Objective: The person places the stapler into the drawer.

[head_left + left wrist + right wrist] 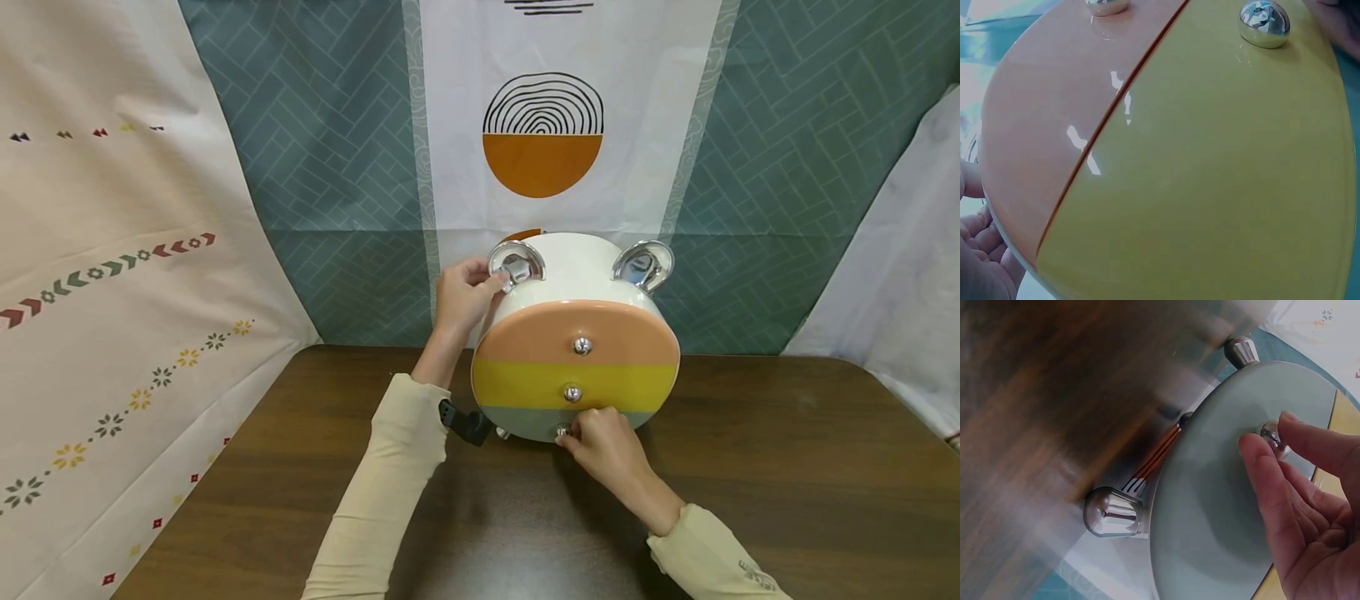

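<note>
A white, round drawer box point(570, 262) shaped like an alarm clock stands on the table, its front split into an orange drawer point(525, 342), a yellow drawer point(517, 383) and a grey-green drawer point(517, 419). At its upper left, my left hand point(459, 298) grips the silver ear-shaped piece point(517, 262); some of its fingers are hidden. Low on the front, my right hand point(609, 446) pinches the small silver knob point(1270, 434) of the grey-green drawer between thumb and fingers. All the drawer fronts look flush in the head view.
Silver feet point(1113, 512) hold the box up from the brown wooden table point(300, 500). A second silver ear point(645, 265) is at its upper right. Behind hangs a green and white patterned cloth point(337, 167); a cream cloth point(112, 208) hangs at the left.
</note>
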Action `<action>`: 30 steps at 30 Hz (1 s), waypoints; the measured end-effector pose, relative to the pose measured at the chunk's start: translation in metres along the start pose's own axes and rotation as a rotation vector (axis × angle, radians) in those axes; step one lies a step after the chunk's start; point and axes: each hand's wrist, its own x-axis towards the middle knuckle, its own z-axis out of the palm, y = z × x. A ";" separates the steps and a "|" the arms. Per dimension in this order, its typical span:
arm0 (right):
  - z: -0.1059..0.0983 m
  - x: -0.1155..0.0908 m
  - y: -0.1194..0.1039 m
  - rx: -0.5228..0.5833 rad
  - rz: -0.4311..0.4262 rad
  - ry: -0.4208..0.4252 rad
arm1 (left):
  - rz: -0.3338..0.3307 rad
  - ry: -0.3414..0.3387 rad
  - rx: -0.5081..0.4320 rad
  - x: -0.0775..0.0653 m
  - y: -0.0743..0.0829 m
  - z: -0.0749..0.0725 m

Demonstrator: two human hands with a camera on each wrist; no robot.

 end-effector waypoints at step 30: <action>-0.054 0.005 0.028 0.331 0.074 -0.079 | 0.060 -0.163 0.122 -0.006 0.005 -0.025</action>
